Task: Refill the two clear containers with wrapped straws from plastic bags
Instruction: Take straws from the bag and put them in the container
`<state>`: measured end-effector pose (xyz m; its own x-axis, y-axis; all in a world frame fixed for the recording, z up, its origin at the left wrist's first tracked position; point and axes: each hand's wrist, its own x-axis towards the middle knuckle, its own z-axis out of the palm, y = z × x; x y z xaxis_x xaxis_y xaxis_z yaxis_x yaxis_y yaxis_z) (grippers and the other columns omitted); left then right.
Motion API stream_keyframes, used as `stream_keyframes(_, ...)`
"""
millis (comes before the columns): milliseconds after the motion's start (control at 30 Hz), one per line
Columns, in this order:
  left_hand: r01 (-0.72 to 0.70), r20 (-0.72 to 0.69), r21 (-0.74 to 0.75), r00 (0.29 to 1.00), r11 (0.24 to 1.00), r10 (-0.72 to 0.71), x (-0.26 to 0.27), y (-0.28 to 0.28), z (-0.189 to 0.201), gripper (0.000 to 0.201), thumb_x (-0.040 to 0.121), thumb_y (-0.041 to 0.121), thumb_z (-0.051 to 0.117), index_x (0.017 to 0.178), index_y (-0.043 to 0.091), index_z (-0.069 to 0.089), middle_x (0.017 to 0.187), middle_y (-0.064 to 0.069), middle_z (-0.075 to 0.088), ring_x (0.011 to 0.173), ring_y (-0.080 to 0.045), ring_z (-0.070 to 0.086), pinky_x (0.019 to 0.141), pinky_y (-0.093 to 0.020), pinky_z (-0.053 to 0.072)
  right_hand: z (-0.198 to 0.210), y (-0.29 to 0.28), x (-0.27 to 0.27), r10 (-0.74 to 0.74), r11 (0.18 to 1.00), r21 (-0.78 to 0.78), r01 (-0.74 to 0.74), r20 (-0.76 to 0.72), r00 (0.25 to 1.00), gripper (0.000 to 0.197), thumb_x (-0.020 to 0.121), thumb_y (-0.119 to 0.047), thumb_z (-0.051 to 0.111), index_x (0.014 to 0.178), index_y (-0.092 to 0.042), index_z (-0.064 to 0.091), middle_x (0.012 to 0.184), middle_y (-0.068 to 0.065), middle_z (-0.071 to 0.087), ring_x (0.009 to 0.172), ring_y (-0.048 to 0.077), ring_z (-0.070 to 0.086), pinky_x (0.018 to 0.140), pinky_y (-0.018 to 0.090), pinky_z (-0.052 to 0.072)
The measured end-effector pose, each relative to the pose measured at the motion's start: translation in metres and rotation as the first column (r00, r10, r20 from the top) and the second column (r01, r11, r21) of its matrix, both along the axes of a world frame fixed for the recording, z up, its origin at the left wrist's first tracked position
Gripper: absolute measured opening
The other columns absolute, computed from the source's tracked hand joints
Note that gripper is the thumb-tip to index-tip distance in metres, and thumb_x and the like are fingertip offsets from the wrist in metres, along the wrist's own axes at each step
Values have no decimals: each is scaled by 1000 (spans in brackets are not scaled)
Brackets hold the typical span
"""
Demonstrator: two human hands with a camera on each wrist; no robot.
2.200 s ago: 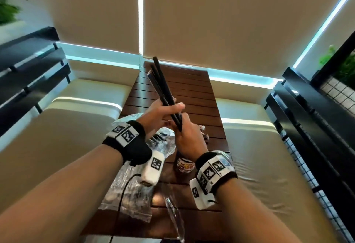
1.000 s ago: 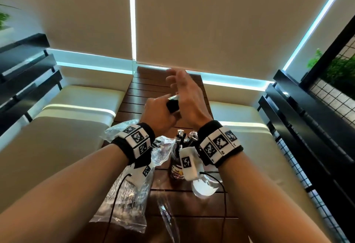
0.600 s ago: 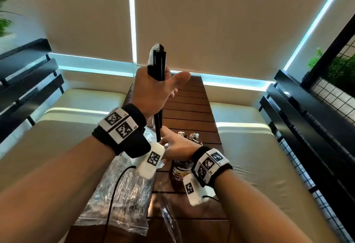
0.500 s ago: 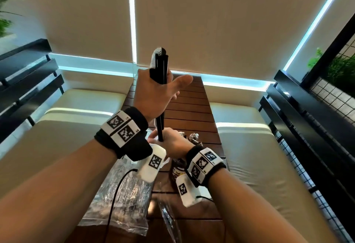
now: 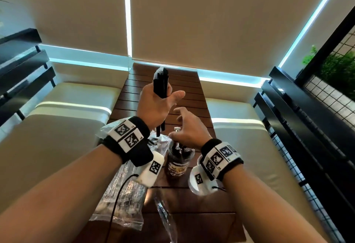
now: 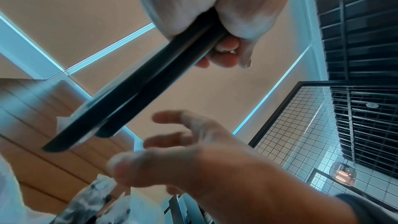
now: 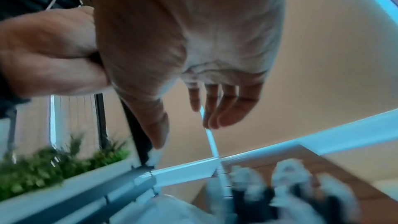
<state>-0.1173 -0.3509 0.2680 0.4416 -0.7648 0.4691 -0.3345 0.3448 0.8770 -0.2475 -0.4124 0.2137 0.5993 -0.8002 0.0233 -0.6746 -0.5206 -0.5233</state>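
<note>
My left hand (image 5: 157,106) grips a bundle of black wrapped straws (image 5: 161,81) and holds it upright above the wooden table (image 5: 165,73). Their lower ends poke out below the palm. In the left wrist view the fingers (image 6: 224,52) curl round the straws (image 6: 137,91). My right hand (image 5: 185,127) hovers open, fingers spread, just over a clear container (image 5: 179,163) that holds several black straws. The right wrist view shows my right hand (image 7: 215,108) open, holding nothing, with blurred straw tops (image 7: 280,185) below. A second container is not clearly visible.
A crumpled clear plastic bag (image 5: 123,194) lies on the table's left side under my left forearm. A narrow clear wrapper (image 5: 165,215) lies in the near middle. Cream bench cushions (image 5: 63,127) flank the table, with black railings (image 5: 307,127) at both sides.
My right hand has let go of the straws' lower ends, moved right and opened over the container. My left hand has lowered the bundle a little.
</note>
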Motion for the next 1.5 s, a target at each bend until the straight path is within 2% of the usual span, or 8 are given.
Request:
stream_keyframes(67,0,-18,20,1000,1000,0,-1,-7,-14,39,81,25,77,67,2,48,60,-9,53,64,-31,63,70,-44,56,-6,-8,-18,-101,987,-141,83,-132,986,93,66,-45,80,143,-31,31,134,5,48,120,26,47,97,44,47)
stream_keyframes(267,1,-25,128,1000,992,2,-15,-31,-53,39,79,29,78,60,16,46,55,5,53,62,-24,64,67,-36,55,-56,-9,-42,-84,983,142,121,-242,967,129,56,-54,87,153,-33,4,148,12,29,135,36,34,110,48,36)
stream_keyframes(500,-53,-98,217,992,975,75,-19,-52,-84,38,79,37,76,62,19,48,69,-14,66,69,-29,67,71,-40,56,-81,-6,-30,-110,980,147,133,-151,982,121,59,-49,87,150,-27,10,146,10,28,133,34,39,109,47,40)
stream_keyframes(700,-64,-170,230,980,971,105,-25,-65,-85,36,75,38,79,60,24,50,65,-10,65,65,-27,66,72,-41,57,-87,-9,-19,-152,978,135,162,-83,985,112,61,-49,85,146,-16,20,136,9,26,124,35,44,104,46,44)
stream_keyframes(867,-51,-223,243,969,969,107,-31,-70,-97,37,76,34,80,62,19,49,62,-11,62,67,-31,65,69,-39,56,-95,-12,-21,-215,971,95,218,-34,976,82,63,-40,84,127,-14,40,128,6,28,111,24,44,97,43,51)
stream_keyframes(1100,-37,-373,232,920,972,124,-30,-74,-105,34,79,22,79,63,17,50,55,6,58,62,-15,64,70,-31,53,-101,-21,-22,-210,970,111,216,-64,976,96,65,-43,82,141,-23,26,139,8,30,124,35,43,103,46,44)
stream_keyframes(1367,87,-287,382,957,920,29,-37,-71,-142,31,72,29,83,60,19,55,63,2,64,63,-17,63,75,-44,58,-105,-30,-25,-172,975,139,175,-31,985,89,62,-42,78,134,-25,30,119,2,39,109,27,50,95,42,51)
stream_keyframes(1500,11,-98,409,995,913,32,-47,-69,-147,27,73,26,83,68,22,56,90,-1,65,83,-16,63,80,-27,52,-112,-33,-23,-86,993,69,92,-79,993,78,68,-50,62,138,-23,39,121,5,45,106,22,41,93,36,49)
